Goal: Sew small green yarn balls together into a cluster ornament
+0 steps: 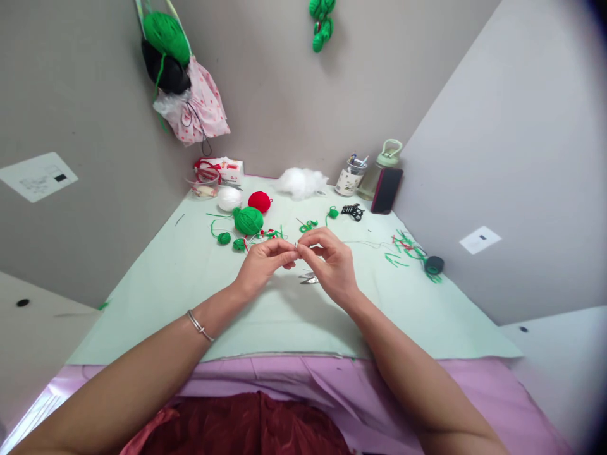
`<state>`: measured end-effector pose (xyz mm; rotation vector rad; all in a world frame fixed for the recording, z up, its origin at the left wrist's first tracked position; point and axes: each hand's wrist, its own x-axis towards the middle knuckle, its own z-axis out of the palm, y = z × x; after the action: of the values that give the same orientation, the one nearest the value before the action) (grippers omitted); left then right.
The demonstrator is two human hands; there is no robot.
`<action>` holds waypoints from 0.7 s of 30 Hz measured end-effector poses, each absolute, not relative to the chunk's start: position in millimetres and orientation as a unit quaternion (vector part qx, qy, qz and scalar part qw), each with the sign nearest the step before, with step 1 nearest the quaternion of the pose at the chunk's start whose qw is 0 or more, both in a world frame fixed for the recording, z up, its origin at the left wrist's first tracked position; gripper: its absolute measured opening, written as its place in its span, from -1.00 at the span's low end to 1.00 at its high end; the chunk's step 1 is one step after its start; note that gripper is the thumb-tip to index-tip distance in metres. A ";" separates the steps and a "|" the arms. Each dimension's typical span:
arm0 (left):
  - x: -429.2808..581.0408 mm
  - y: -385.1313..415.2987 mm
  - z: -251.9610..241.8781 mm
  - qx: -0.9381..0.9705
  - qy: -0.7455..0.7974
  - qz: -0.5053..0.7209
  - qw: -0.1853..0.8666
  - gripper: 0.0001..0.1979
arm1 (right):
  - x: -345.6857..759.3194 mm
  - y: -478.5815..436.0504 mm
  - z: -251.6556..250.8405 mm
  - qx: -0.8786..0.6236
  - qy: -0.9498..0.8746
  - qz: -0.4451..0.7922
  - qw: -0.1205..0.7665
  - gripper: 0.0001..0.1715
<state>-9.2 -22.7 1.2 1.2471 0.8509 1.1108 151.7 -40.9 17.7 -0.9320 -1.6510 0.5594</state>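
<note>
My left hand and my right hand meet over the middle of the table, fingertips touching. Both are closed in a pinch. A tiny thin dark tip shows between the fingertips, too small to name. Under my right hand lie metal blades, like scissors, their other end hidden. Just beyond the hands are a coil of green yarn, a small green ball with a yarn tail, and small green and red yarn pieces. A fine thread runs across the cloth to the right.
Green, red and white yarn balls stand at the back left. White stuffing, a pen cup, a bottle and a phone line the back. Yarn scraps and black tape lie right.
</note>
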 end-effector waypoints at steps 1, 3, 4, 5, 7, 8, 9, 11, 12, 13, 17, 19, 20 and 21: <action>-9.1 -22.7 1.7 0.534 0.368 0.477 0.593 -0.71 | 151.7 -41.0 17.8 -0.394 -0.697 0.237 0.550 -0.88; -9.0 -23.0 2.7 0.533 0.372 0.477 0.592 -0.71 | 151.8 -40.9 17.6 -0.393 -0.697 0.237 0.551 -0.88; -9.1 -23.1 3.2 0.533 0.374 0.476 0.591 -0.71 | 152.0 -40.7 17.3 -0.391 -0.697 0.237 0.552 -0.88; -9.2 -23.4 3.5 0.535 0.375 0.476 0.589 -0.71 | 152.2 -40.4 16.9 -0.389 -0.698 0.237 0.552 -0.88; -9.6 -23.9 3.9 0.538 0.376 0.476 0.586 -0.72 | 152.6 -39.4 15.8 -0.386 -0.698 0.239 0.554 -0.89; -9.9 -24.1 3.9 0.539 0.376 0.477 0.584 -0.72 | 152.8 -38.7 15.2 -0.385 -0.697 0.241 0.555 -0.89; -10.1 -24.2 3.8 0.539 0.376 0.478 0.583 -0.72 | 153.0 -38.0 14.5 -0.383 -0.696 0.246 0.555 -0.89; -10.4 -24.2 3.4 0.541 0.377 0.480 0.579 -0.72 | 153.2 -36.6 13.1 -0.379 -0.692 0.258 0.558 -0.91; -10.5 -24.1 3.3 0.544 0.378 0.480 0.576 -0.71 | 153.2 -36.0 12.5 -0.377 -0.689 0.264 0.559 -0.92; -10.6 -24.0 3.2 0.547 0.378 0.479 0.573 -0.70 | 153.3 -35.5 11.9 -0.376 -0.687 0.269 0.561 -0.93; -11.1 -23.7 3.6 0.556 0.379 0.479 0.563 -0.68 | 153.4 -35.1 10.9 -0.375 -0.685 0.277 0.560 -0.96; -11.3 -23.4 3.4 0.565 0.379 0.477 0.557 -0.68 | 153.4 -36.0 12.2 -0.377 -0.692 0.274 0.551 -0.96; -11.3 -23.2 3.0 0.572 0.379 0.474 0.551 -0.68 | 153.4 -36.6 13.2 -0.379 -0.698 0.270 0.545 -0.95; -11.3 -22.8 2.3 0.582 0.377 0.473 0.544 -0.68 | 153.5 -37.2 14.4 -0.383 -0.704 0.267 0.535 -0.94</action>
<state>-11.3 -22.8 2.3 1.3800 0.8945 1.1214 153.5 -37.2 14.4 -0.9118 -1.6773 0.6353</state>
